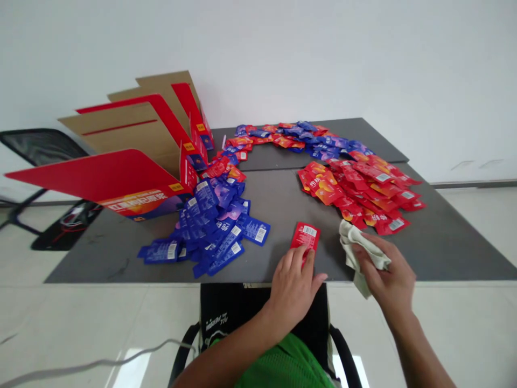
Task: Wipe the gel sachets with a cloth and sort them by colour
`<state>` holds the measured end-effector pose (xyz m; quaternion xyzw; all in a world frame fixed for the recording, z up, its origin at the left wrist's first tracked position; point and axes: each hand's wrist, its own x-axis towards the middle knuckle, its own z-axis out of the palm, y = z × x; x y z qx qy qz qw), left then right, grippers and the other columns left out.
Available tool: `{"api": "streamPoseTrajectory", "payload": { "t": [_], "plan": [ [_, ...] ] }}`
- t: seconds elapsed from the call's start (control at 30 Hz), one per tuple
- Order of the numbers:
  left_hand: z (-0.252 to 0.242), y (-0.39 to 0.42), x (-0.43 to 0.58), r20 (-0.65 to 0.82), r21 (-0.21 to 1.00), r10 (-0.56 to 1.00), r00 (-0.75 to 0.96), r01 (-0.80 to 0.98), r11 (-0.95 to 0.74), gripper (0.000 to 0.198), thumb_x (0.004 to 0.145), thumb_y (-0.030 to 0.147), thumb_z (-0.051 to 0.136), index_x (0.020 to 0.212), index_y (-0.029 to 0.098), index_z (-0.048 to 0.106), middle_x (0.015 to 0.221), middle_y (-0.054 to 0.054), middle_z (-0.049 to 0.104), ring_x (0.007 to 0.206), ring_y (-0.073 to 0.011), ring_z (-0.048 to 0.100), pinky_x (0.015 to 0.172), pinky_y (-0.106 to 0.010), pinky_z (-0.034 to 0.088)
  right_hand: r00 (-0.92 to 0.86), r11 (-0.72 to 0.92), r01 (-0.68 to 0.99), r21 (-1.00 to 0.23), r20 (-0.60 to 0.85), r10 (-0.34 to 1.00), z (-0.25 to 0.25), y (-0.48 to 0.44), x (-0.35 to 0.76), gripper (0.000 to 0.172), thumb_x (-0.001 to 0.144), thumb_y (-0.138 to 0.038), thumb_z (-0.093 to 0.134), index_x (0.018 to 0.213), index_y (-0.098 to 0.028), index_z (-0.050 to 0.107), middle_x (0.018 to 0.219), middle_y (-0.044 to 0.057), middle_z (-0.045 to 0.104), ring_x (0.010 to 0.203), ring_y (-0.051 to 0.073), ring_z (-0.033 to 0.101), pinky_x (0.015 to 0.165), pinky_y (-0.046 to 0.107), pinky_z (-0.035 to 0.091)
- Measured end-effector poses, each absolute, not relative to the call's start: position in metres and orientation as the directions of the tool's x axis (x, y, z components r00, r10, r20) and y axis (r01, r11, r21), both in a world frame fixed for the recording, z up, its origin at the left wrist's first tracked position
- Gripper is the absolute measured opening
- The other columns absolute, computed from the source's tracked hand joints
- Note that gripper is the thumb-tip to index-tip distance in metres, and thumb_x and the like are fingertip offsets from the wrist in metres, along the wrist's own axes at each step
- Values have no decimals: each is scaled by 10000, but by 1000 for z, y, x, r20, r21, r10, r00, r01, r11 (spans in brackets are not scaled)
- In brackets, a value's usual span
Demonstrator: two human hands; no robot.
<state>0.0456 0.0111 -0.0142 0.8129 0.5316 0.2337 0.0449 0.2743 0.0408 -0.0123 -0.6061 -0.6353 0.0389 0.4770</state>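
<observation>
A single red packet (306,237) lies near the table's front edge with its barcode side up. My left hand (294,283) rests on the packet's lower part, fingers lying flat over it and the thumb held out to the side. My right hand (390,272) is closed round a folded white cloth (359,248), just right of that packet and above the table edge; a loose end of the cloth hangs down. Behind my right hand is a heap of red packets (363,188). To the left of my left hand lies a pile of blue packets (218,226).
Several open red cardboard boxes (157,178) stand at the left with raised flaps. A curved band of mixed red and blue packets (283,134) runs across the back of the grey table (278,188). A black mesh chair (44,148) stands beyond the table's left end.
</observation>
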Motion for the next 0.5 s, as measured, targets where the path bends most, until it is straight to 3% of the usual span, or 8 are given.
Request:
{"api": "streamPoseTrajectory", "payload": {
  "t": [0.1,0.23,0.4,0.5],
  "plan": [
    [-9,21,55,294,302,919,263,887,-350,640,1056,565,636,1505,118,547,1361,-175,662,1169,-310,647,968,-447,599,375,124,634,-763,444,814,-22,36,275,474,933,-576,750,1237,-214,788,1187,122,791,1064,336,748,963,489,572],
    [2,35,62,227,255,955,193,934,-250,669,964,568,772,1425,119,587,1205,-139,666,1063,-305,647,894,-439,609,479,51,550,-834,365,798,-29,37,274,553,915,-624,748,1286,-215,774,1230,136,778,1121,382,728,1010,539,549],
    [21,49,67,116,224,983,140,961,-163,541,910,517,847,1231,110,693,1136,-156,676,1053,-322,685,852,-419,637,466,35,567,-823,355,811,-33,39,277,571,922,-663,714,1286,-227,771,1234,138,770,1133,406,718,1016,555,536],
    [36,57,68,13,203,992,123,972,-123,348,960,372,779,1156,88,737,1108,-201,708,995,-329,732,749,-382,641,446,34,577,-816,349,824,-34,39,279,571,929,-673,698,1290,-237,767,1248,132,765,1151,410,715,1010,547,533]
  ]
}}
